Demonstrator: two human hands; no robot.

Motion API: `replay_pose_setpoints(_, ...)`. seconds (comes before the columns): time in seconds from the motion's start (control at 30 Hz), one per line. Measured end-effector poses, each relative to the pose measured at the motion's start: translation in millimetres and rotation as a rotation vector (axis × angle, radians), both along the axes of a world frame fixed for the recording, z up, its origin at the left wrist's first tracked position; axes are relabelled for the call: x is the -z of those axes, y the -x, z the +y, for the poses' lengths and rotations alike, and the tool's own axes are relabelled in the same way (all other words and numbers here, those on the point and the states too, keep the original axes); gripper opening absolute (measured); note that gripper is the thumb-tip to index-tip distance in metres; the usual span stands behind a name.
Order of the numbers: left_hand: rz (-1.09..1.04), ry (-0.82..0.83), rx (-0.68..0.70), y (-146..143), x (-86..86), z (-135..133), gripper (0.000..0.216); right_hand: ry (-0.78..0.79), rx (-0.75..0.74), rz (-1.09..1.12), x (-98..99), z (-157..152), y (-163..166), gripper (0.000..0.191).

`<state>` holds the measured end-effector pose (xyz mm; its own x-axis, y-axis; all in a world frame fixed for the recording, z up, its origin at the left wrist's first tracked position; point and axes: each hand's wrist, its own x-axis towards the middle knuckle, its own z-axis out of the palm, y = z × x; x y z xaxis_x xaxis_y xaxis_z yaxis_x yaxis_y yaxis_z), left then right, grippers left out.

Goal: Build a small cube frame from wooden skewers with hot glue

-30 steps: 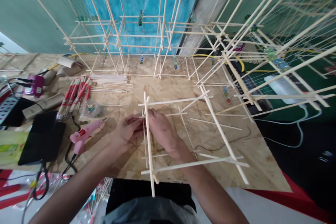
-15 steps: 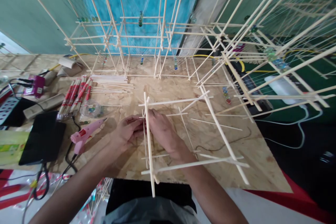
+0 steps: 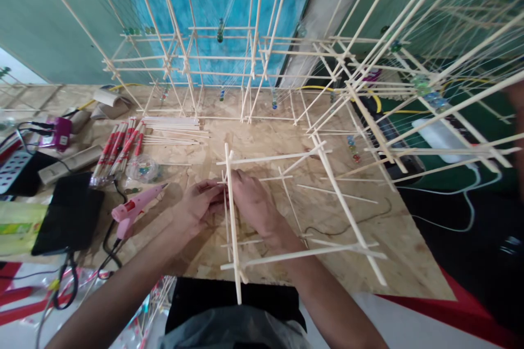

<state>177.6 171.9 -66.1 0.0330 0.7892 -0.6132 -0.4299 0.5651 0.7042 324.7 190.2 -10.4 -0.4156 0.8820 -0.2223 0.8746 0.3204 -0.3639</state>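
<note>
Pinching one joint of the stick frame [image 3: 236, 267], likely light and snappable, left hand [image 3: 199, 203] and right hand [image 3: 254, 204] both closed on it.

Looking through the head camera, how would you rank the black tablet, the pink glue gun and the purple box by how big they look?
1. Black tablet
2. Pink glue gun
3. Purple box, which lies farther from the camera, so its real size is less sure.
</note>
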Motion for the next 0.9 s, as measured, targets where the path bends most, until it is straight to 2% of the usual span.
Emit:
replay_pose_setpoints(0.33,0.017,-0.018,0.028,1.2,0.5,1.0,0.021,0.006,0.008,-0.013,-2.1,-0.9,0.2,0.034)
replay_pose_setpoints(0.57,0.089,-0.085,0.016,-2.0,1.6,0.1,0.028,-0.033,-0.011,-0.006,2.9,-1.3,-1.1,0.033)
replay_pose_setpoints(0.9,0.21,-0.127,0.029,-5.7,-3.4,2.0,0.036,0.007,-0.001,-0.039,-3.8,-1.1,1.7,0.034)
